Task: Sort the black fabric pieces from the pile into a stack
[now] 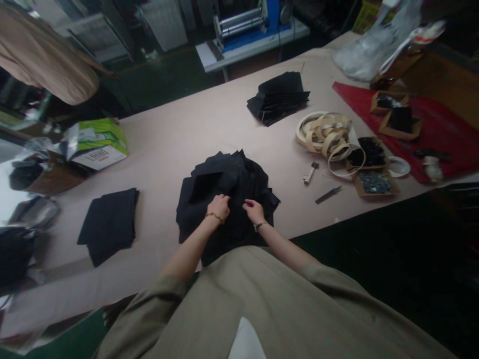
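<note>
A fanned pile of flat black pieces (pixel 194 217), fabric or sheet material, lies in front of me at the table's near edge. My left hand (pixel 219 206) is over the middle of the pile, its fingers pinched together on the edge of one black piece (pixel 220 182). A short gap to the right, my right hand (pixel 255 211) has thumb and fingertips pressed together above the pile. Whatever is between those fingertips blends into the black behind it and cannot be made out.
Black stacks lie left (pixel 112 222) and far right (pixel 279 94) on the table (pixel 157 144). Right of me are coiled tan strips (pixel 325 132), a small metal tool (pixel 311 173) and a box of metal parts (pixel 376 182). A person (pixel 48 55) stands beyond the green carton (pixel 99 142).
</note>
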Demonstrator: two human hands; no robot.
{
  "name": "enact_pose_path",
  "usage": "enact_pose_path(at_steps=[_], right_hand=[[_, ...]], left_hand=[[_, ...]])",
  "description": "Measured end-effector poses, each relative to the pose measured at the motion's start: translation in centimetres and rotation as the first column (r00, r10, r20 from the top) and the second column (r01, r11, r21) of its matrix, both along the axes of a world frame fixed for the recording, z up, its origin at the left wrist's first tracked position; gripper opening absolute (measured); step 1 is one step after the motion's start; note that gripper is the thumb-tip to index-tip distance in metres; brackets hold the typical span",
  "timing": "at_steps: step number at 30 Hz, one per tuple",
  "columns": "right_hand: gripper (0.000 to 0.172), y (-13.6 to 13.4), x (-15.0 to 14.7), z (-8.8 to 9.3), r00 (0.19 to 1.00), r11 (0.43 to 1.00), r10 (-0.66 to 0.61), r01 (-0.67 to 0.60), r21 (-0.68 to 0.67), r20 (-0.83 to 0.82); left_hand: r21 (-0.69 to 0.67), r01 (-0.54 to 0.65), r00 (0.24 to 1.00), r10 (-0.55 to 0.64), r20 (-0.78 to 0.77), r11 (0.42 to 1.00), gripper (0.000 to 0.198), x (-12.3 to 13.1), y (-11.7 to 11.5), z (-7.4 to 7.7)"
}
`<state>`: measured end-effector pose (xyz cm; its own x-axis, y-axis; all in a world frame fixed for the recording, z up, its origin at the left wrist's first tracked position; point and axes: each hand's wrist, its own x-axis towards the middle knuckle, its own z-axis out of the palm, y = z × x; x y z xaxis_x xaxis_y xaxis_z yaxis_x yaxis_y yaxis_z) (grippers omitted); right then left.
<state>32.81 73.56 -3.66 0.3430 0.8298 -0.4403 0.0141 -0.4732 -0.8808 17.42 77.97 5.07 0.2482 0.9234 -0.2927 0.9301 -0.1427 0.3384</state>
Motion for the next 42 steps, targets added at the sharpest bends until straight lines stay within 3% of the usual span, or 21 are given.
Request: enact_pose_path(at_steps=[2,4,7,9,11,14,17,21,24,26,28,31,33,35,38,42], right_hand=[[0.025,0.1,-0.3,0.3,0.999,0.999,0.029,-0.028,0.021,-0.017],[0.025,-0.1,-1.1,0.7,0.993,0.99,0.113,-0.11,0.093,-0.034],[0.031,-0.9,-2.9,1.2,0.927,0.902,0.372,-0.351,0.251,-0.038],[0.034,-1.5,-3.9,1.4,0.886,0.846,0.463,-0.435,0.308,-0.022],[0.034,-2.0,-4.2,1.3,0.918,0.879,0.396,-0.387,0.28,0.026],[0.037,-2.3,-3.3,1.1,0.974,0.967,0.171,-0.194,0.164,0.146],[0.039,-2.1,-2.2,1.1,0.981,0.989,0.093,-0.111,0.098,0.168],[0.035,-1.7,-2.0,1.5,0.983,0.978,0.07,-0.102,0.184,0.169],[0.038,-1.5,-2.8,1.6,0.996,0.986,0.085,-0.087,0.14,0.021],[0.041,-1.5,-3.3,1.5,0.992,0.995,0.073,-0.064,0.08,-0.107],[0.041,-1.5,-3.7,1.4,0.98,0.998,0.056,-0.048,0.048,-0.19],[0.041,-1.3,-3.7,1.5,0.967,0.999,0.044,-0.045,0.0,-0.252],[0.041,-1.1,-3.7,1.6,0.96,0.998,0.028,-0.043,-0.046,-0.277],[0.041,-0.7,-3.9,1.8,0.956,0.997,0.013,-0.035,-0.07,-0.294],[0.039,-0.1,-4.8,1.9,0.944,0.998,0.061,-0.061,0.012,-0.324],[0.038,-0.1,-6.0,1.9,0.91,0.954,0.266,-0.202,0.222,-0.317]], left_hand=[[-0.039,-0.137,0.971,0.142,0.191,0.99,0.026,0.9,-0.6,-2.7],[-0.096,-0.294,0.89,0.309,0.335,0.951,0.034,0.6,-0.9,-4.3],[-0.176,-0.399,0.807,0.436,0.399,0.9,0.038,-0.6,-0.9,-5.3],[-0.193,-0.424,0.792,0.466,0.394,0.885,0.03,-1.3,-1.1,-5.5],[-0.154,-0.47,0.776,0.49,0.398,0.869,0.03,-1.6,-1.6,-5.6],[-0.004,-0.533,0.766,0.485,0.422,0.846,0.055,-1.5,-2.5,-5.3],[0.156,-0.499,0.834,0.423,0.355,0.853,0.059,-2.4,-2.9,-3.3],[0.302,-0.416,0.907,0.416,0.065,0.858,0.046,-7.0,-1.4,3.0],[0.446,-0.4,0.884,0.465,-0.042,0.801,0.046,-10.7,0.2,7.6],[0.486,-0.353,0.897,0.437,-0.067,0.8,0.044,-11.3,0.9,8.7],[0.411,-0.276,0.937,0.339,-0.088,0.869,0.041,-10.0,1.0,7.5],[0.168,-0.22,0.975,0.221,0.011,0.961,0.033,-5.9,0.2,2.8],[0.072,-0.231,0.97,0.223,0.101,0.97,0.03,-3.6,-0.8,-0.4],[0.046,-0.246,0.962,0.238,0.136,0.968,0.034,-2.3,-1.7,-2.6],[0.06,-0.232,0.963,0.221,0.156,0.971,0.044,-2.4,-2.7,-4.2],[0.084,-0.26,0.954,0.243,0.177,0.962,0.043,-3.3,-2.8,-4.7]])
